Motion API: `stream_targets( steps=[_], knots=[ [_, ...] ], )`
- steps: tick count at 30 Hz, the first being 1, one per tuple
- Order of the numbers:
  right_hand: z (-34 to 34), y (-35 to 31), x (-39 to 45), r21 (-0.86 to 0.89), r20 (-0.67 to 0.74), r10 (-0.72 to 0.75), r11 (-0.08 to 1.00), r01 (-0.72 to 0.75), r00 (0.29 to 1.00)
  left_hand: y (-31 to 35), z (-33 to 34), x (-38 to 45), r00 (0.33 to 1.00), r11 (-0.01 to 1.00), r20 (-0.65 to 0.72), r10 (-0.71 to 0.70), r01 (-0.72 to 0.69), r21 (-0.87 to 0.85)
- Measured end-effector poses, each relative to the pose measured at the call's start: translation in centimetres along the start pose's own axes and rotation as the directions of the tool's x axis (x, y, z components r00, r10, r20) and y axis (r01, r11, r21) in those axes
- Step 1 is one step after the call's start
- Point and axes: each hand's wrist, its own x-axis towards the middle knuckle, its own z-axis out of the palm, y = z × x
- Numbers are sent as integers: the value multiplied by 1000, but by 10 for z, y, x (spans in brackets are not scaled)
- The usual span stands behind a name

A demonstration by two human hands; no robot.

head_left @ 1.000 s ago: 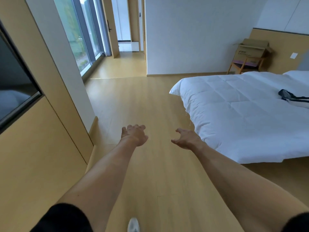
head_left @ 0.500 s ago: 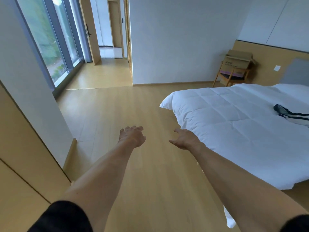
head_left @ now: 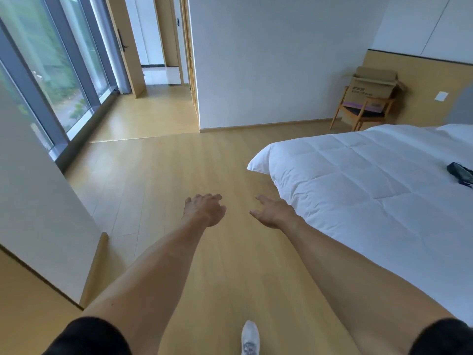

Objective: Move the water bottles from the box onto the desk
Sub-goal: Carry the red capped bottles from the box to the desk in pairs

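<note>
A person is reaching both arms forward over the wooden floor [head_left: 158, 180]; the left hand [head_left: 204, 210] and right hand [head_left: 275, 213] are hanging empty, fingers loosely spread. The cardboard box [head_left: 371, 89] is sitting on a wooden chair [head_left: 358, 115] far off, beside the white bed [head_left: 371, 180]; bottles cannot be made out

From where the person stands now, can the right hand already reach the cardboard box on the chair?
Probably not. The right hand is open over bare floor, while the cardboard box sits on the wooden chair by the far wall. The floor between looks free beside the bed, so walking closer should do.
</note>
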Motion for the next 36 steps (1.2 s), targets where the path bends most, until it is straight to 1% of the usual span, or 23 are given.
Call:
stream_targets(
  steps=[5, 8, 12, 15, 20, 24, 29, 33, 36],
  knots=[
    [-17, -19, 106, 9, 22, -51, 999, 50, 998, -16, -23, 91, 999, 1000, -16, -28, 28, 12],
    [-37, -30, 172, -3, 52, -61, 998, 61, 997, -30, -46, 154, 997, 997, -9, -71, 71, 16],
    [-65, -42, 254, -28, 46, -77, 997, 78, 996, -40, -73, 231, 994, 994, -32, -103, 103, 20],
    [-76, -54, 300, -51, 74, -97, 994, 101, 993, -45, -81, 275, 994, 994, -16, -107, 107, 11],
    [-92, -66, 375, -57, 63, -116, 991, 119, 991, -56, -92, 353, 992, 992, 1, -125, 125, -4],
    [-101, -69, 436, -70, 58, -84, 994, 88, 995, -63, -96, 422, 995, 995, 13, -95, 95, -7],
    [-117, -78, 525, -74, 43, -11, 997, 14, 999, -73, -109, 524, 1000, 1000, 8, -19, 19, -10],
    [-139, -91, 599, -56, 49, 59, 997, -56, 997, -88, -128, 609, 999, 999, 14, 45, -45, -13],
    [-159, -103, 651, -46, 49, 110, 993, -108, 993, -103, -149, 669, 996, 997, 23, 81, -81, 17]
  ],
)
